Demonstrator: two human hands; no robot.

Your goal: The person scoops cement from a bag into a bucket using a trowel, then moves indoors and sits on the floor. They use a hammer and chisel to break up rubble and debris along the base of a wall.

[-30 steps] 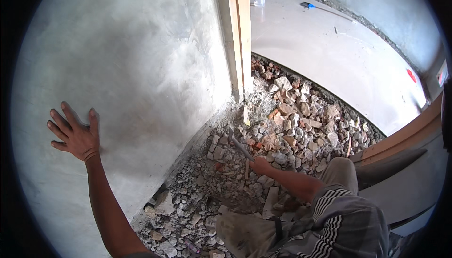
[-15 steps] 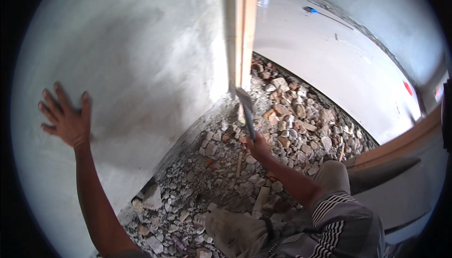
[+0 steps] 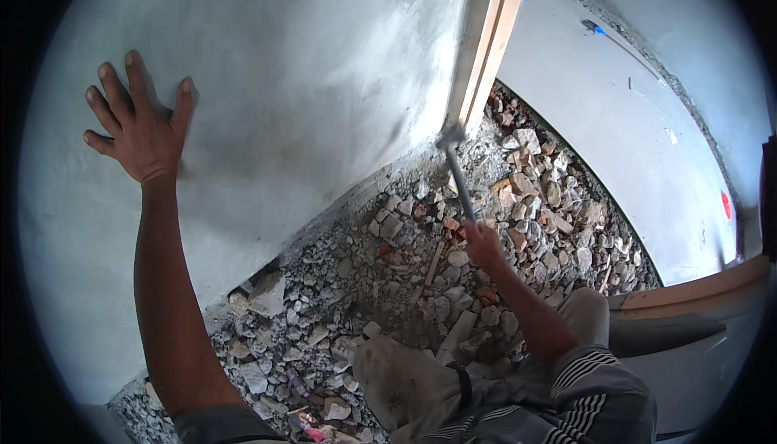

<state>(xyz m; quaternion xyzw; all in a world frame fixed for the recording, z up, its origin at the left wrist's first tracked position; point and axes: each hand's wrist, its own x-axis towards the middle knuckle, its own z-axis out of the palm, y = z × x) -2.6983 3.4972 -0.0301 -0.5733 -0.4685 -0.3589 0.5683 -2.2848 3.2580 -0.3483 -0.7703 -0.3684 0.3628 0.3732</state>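
Note:
My left hand point(image 3: 146, 132) lies flat on the grey plastered wall point(image 3: 283, 104), its fingers spread wide and nothing in it. In my right hand point(image 3: 484, 243) is the handle of a hammer point(image 3: 460, 175), gripped near its lower end. The hammer's head is at the foot of the wooden door frame point(image 3: 489, 47), where the wall meets the rubble; whether it touches the frame or wall I cannot tell. Broken stones and brick pieces point(image 3: 526, 189) lie all around below the hammer and my right forearm.
Rubble spreads under my knees and along the wall's base. Beyond the door frame is a smooth pale floor point(image 3: 591, 120) with a blue-headed long-handled tool point(image 3: 595, 29) and a red object point(image 3: 726, 205) on it. Another wooden frame piece point(image 3: 688, 294) stands at my right.
The view has shifted, so the wall and door frame sit farther right. My left hand stays spread on the wall. The hammer, still in my right hand, has changed its angle near the frame's foot.

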